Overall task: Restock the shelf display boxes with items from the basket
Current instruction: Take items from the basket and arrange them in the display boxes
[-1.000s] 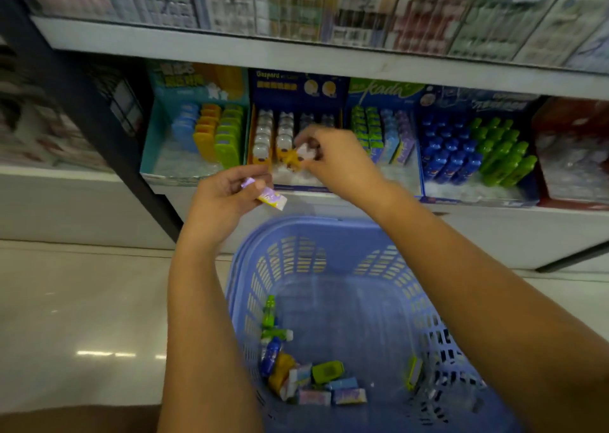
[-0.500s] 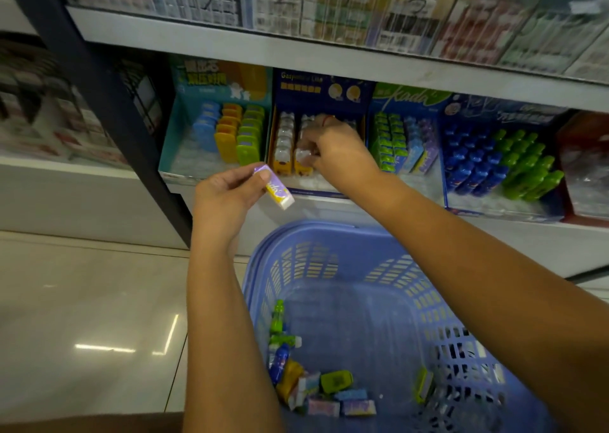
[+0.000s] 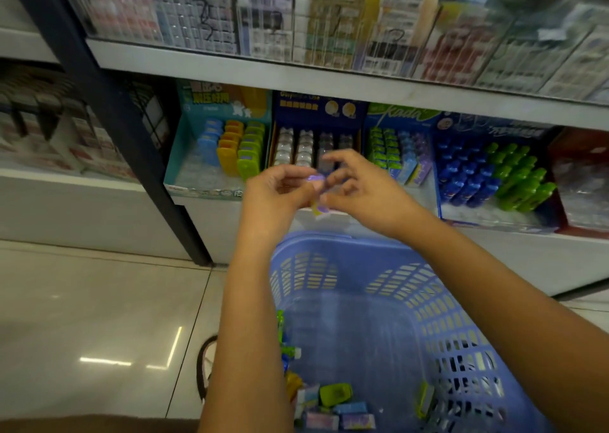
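Note:
A small purple and yellow eraser [image 3: 318, 207] hangs between my two hands in front of the dark blue display box [image 3: 316, 104]. My left hand [image 3: 276, 198] pinches the eraser from the left. The curled fingertips of my right hand [image 3: 362, 192] close on it from the right. Below my arms stands the blue plastic basket [image 3: 329, 238], with several small erasers and correction tapes [image 3: 333, 406] on its bottom. On the shelf, a teal box [image 3: 184, 159] sits left of the dark blue one. A green-topped box [image 3: 400, 116] and a box of blue and green bottles [image 3: 494, 175] sit to its right.
A black shelf post [image 3: 131, 155] runs down at the left of the boxes. The upper shelf [image 3: 296, 76] carries packs behind clear fronts. A red box [image 3: 580, 149] stands at the far right. Glossy floor tiles [image 3: 99, 317] lie left of the basket.
My right hand has come back from the dark blue box to the eraser, and my left hand has moved right to meet it. The view has shifted closer to the shelf.

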Demonstrator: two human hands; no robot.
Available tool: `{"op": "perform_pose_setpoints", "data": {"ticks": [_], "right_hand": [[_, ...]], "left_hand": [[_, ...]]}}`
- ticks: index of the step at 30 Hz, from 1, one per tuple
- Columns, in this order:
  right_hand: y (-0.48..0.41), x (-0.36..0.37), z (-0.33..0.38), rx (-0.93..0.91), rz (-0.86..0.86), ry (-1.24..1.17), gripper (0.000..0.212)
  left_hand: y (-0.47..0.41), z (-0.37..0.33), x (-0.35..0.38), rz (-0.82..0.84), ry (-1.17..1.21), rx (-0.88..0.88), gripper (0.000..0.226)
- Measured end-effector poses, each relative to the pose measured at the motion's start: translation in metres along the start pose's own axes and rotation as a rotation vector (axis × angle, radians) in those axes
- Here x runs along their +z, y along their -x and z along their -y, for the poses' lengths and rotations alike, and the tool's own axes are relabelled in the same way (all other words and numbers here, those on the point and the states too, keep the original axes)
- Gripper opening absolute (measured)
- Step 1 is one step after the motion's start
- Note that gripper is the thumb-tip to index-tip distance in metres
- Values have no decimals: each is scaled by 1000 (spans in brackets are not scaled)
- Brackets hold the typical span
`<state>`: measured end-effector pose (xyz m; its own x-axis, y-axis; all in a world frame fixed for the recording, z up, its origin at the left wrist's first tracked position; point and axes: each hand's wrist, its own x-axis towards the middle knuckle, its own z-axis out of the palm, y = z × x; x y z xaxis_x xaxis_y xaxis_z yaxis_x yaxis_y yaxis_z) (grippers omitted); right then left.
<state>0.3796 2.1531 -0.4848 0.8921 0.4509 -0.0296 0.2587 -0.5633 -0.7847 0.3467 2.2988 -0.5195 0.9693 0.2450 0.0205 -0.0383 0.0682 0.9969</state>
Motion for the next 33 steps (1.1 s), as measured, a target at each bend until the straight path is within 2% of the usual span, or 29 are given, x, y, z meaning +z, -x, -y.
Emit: {"op": "perform_pose_setpoints", "data": {"ticks": [5, 8, 10, 13, 16, 21, 27, 33], "right_hand": [[39, -29, -28, -90, -250, 25, 31], [43, -58, -52, -63, -473, 29, 20], [39, -79, -69, -20, -573, 160, 16], [30, -100, -89, 57, -552, 374, 15], [22, -100, -99, 47, -502, 369, 18], [9, -100, -104, 33, -439, 387, 16], [8, -111, -108, 14, -526, 303, 15], [5, -109, -112, 15, -499, 287, 17]], "left_hand": [[12, -8, 52, 138, -29, 111, 13], [17, 0, 78, 168, -427, 283, 32], [20, 9, 85, 209, -596, 337, 44], [21, 26, 85, 288, -695, 256, 55], [21, 36, 83, 311, -675, 192, 57], [16, 40, 84, 278, -651, 190, 54], [14, 40, 87, 252, -568, 158, 51], [10, 39, 86, 241, -524, 139, 47]]}}
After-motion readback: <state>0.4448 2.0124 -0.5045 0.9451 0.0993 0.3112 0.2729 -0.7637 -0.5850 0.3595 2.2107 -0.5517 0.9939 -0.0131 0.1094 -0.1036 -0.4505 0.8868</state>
